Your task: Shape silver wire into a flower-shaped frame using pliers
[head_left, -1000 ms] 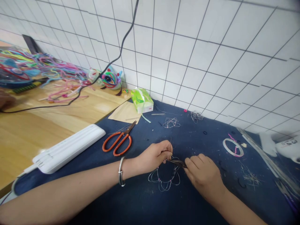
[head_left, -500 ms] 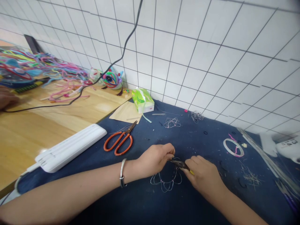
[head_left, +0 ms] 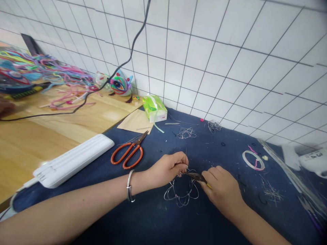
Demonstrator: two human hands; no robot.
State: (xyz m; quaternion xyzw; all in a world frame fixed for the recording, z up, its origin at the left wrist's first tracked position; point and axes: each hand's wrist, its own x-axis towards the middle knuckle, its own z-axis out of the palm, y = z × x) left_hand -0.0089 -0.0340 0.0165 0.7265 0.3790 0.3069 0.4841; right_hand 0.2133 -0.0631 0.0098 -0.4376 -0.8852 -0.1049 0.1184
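Observation:
My left hand [head_left: 170, 169] pinches the upper part of a looped wire flower frame [head_left: 181, 196], whose petals hang below my fingers over the dark blue cloth [head_left: 143, 217]. A thin wire end sticks up beside the fingertips. In my right hand [head_left: 221, 185] is a pair of pliers [head_left: 196, 176] with dark jaws and a bit of yellow handle showing. Their tips point left and meet the wire close to my left fingertips; whether the jaws are closed on it is too small to tell.
Orange-handled scissors [head_left: 130, 152] and a white power strip [head_left: 76, 160] lie left. Behind are a tissue pack [head_left: 154, 108], another wire flower [head_left: 187, 133] and a wire tangle [head_left: 214, 126]. A ring [head_left: 253, 160] and wire scraps [head_left: 272, 193] lie right. A black cable [head_left: 133, 51] crosses the left. Another person's hand [head_left: 6, 104] shows far left.
My left hand has shifted slightly left and turned, and a wire end now stands up above its fingers. The pliers stay at the wire. The view has moved a little.

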